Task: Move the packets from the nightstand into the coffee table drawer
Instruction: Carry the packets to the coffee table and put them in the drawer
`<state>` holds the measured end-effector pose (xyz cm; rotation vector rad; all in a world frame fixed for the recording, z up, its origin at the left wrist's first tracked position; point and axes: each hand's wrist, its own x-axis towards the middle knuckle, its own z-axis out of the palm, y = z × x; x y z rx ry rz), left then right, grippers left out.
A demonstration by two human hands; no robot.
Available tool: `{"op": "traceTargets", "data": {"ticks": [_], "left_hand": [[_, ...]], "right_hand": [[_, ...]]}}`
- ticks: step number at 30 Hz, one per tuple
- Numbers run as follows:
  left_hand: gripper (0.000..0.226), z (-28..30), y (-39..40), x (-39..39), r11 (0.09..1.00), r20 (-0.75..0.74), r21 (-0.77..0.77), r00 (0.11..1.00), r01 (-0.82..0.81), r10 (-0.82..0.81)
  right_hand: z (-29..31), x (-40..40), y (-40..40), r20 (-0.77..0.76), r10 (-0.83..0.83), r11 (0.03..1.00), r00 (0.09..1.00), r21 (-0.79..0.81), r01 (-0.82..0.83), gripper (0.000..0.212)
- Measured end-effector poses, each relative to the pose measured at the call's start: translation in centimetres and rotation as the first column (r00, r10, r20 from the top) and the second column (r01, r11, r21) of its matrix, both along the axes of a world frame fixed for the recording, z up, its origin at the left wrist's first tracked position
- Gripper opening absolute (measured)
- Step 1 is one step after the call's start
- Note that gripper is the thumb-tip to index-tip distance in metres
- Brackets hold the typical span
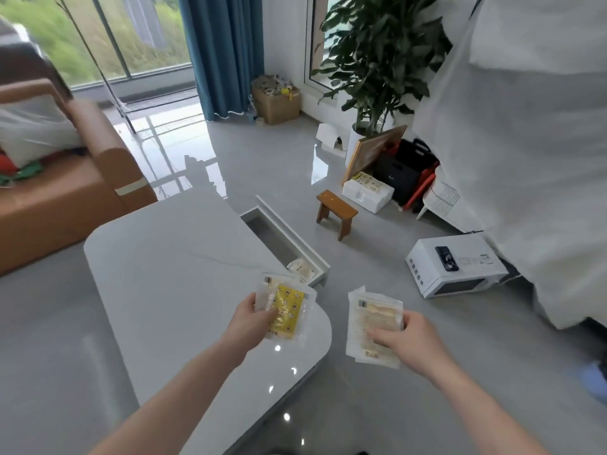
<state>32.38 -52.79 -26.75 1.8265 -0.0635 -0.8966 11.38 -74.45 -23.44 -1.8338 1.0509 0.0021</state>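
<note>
Left hand point(253, 318) grips yellow packet point(286, 310) over coffee table point(170, 257) edge. Right hand point(402, 333) clamps pale packet stack point(371, 318) at 3 o'clock. Open drawer point(289, 238) at 12, one packet in drawer point(302, 268).

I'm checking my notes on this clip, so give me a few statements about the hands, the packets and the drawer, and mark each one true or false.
1. The left hand grips a yellow packet. True.
2. The right hand is empty. False: it holds pale packets.
3. The drawer is closed. False: it stands pulled out from the coffee table.
4. A packet already lies in the drawer. True.
5. The stool stands on the coffee table. False: it stands on the floor beyond the drawer.
</note>
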Motion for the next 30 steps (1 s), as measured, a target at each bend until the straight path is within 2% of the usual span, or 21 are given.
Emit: {"op": "traceTargets", "data": {"ticks": [5,12,18,24,30], "left_hand": [[0.019,-1.1,-2.3,-2.1,0.981,-0.005,0.029,0.981,-0.193,0.193],[0.02,-4.4,-5.3,-0.5,0.89,-0.083,0.113,0.888,-0.442,0.451],[0.018,-7.0,-15.3,6.0,0.892,-0.11,0.156,0.89,-0.424,0.443],[0.022,-7.0,-26.1,14.5,0.916,-0.096,0.116,0.913,-0.385,0.396],[0.023,-9.6,-33.9,21.0,0.872,-0.131,0.146,0.864,-0.468,0.485]], "right_hand": [[0.1,2.1,-8.7,-0.025,0.102,0.994,0.994,0.043,-0.101,0.015],[-0.8,9.8,-17.1,0.032,0.257,0.957,0.966,0.13,-0.259,0.016],[-2.0,15.7,-25.8,0.001,0.29,0.946,0.957,0.154,-0.286,0.014],[-2.1,21.3,-34.0,0.002,0.239,0.959,0.971,0.158,-0.236,0.013],[-4.7,30.2,-40.4,-0.032,0.318,0.928,0.947,0.216,-0.305,0.015]]}}
